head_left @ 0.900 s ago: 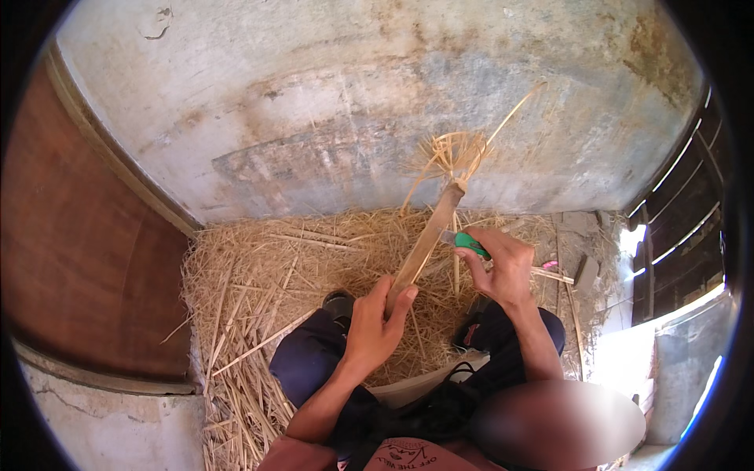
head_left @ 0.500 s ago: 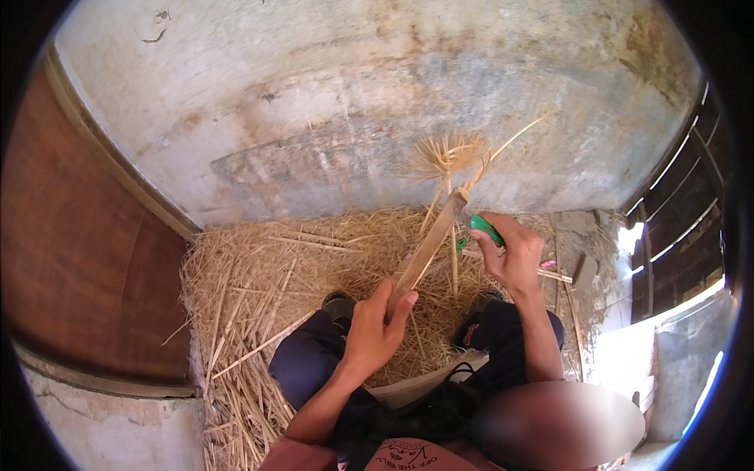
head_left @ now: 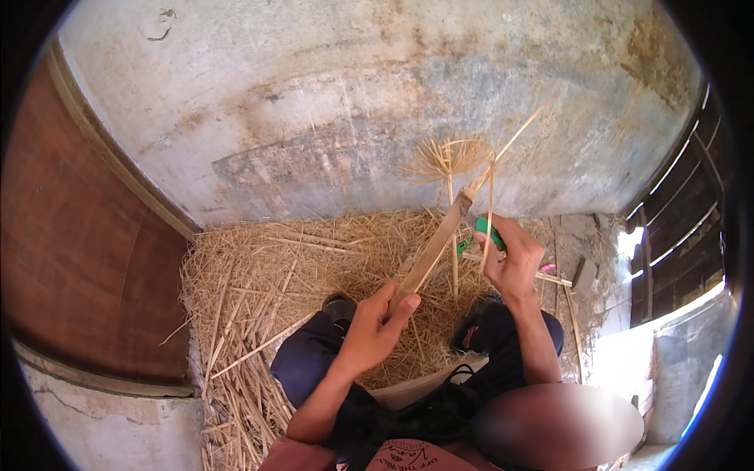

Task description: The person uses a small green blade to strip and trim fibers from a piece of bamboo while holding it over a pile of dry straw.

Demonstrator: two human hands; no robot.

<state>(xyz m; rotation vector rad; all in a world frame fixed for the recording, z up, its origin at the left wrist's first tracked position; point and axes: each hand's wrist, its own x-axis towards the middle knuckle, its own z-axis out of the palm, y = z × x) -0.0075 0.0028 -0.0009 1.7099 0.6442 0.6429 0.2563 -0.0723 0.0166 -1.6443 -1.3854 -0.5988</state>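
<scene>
Head view: a flat wooden stick [head_left: 433, 253] lies above the straw-covered floor [head_left: 314, 231], between the knees and the wall [head_left: 338, 102]; its long axis slopes away from the person and to the right, the far end toward the wall. A pale curled strip [head_left: 515, 137] rises from that end, and a second thin strip [head_left: 492, 188] hangs down in front of the knife. The left hand [head_left: 377, 326] is closed around the near end, thumb on top. The right hand [head_left: 514, 257] is closed on a green-handled knife [head_left: 481, 225], its blade beside the stick's far part; contact cannot be told. Behind stands a thin stalk [head_left: 454, 275] with fanned fibres [head_left: 448, 155]. A grey block [head_left: 584, 274] lies farther right.
</scene>
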